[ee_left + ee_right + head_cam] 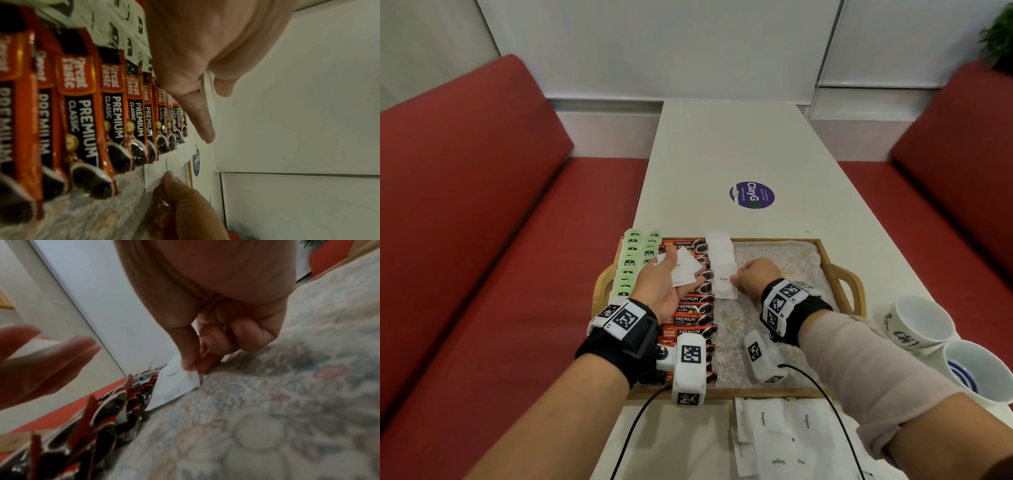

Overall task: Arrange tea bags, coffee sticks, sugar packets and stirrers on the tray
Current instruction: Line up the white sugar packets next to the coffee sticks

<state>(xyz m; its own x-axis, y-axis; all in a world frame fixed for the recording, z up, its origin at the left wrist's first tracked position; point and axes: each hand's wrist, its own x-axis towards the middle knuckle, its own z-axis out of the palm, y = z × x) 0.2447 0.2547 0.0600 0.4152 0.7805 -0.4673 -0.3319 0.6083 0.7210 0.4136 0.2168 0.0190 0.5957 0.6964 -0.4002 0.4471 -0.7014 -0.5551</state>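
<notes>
A wooden tray (839,274) with a patterned cloth liner (774,253) holds two columns of green tea bags (631,263), a column of red coffee sticks (690,320) and a column of white sugar packets (719,250). My right hand (751,274) pinches the right edge of the nearest sugar packet (724,282) in that column, flat on the liner; the pinch shows in the right wrist view (191,368). My left hand (666,286), palm up above the coffee sticks, holds a small stack of sugar packets (685,269) under the thumb (222,87).
More loose sugar packets (784,435) lie on the white table in front of the tray. Two white cups (921,322) stand at the right. A round purple sticker (751,194) is on the table beyond the tray. Red benches flank the table.
</notes>
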